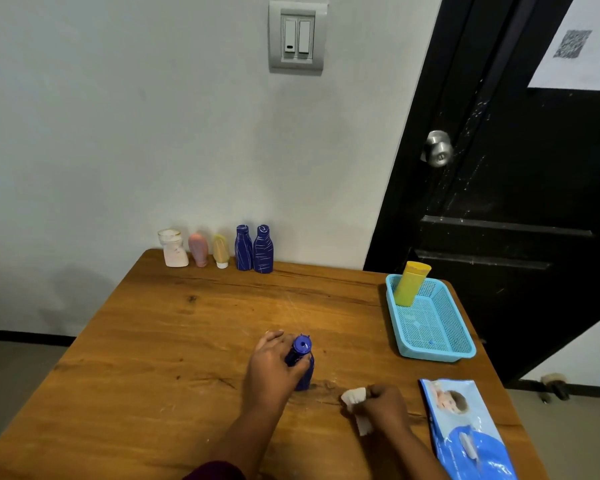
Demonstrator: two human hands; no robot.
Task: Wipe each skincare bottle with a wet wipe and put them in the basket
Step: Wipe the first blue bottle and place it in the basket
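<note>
Head view: left hand (pixel 274 370) wraps round a blue bottle (pixel 306 374), which stands upright, cap up, near the front centre of the wooden table (pixel 174 341). Right hand (pixel 383 408) is just beside it on the tabletop, fingers curled, clutching a crumpled white wipe (pixel 354 398). Wipe pack (pixel 465 431) lies flat at front right. Basket (pixel 430 353) sits at the right edge, well apart from the held bottle, with a yellow tube (pixel 411 284) leaning in its far corner. Row along the back edge by the wall: white jar (pixel 172 249), pink tube (pixel 198 250), small yellow tube (pixel 220 251), slim blue bottle (pixel 244 247), wide blue bottle (pixel 263 249). Black door (pixel 516 188) stands behind the basket, light switch (pixel 297 38) on the wall.
</note>
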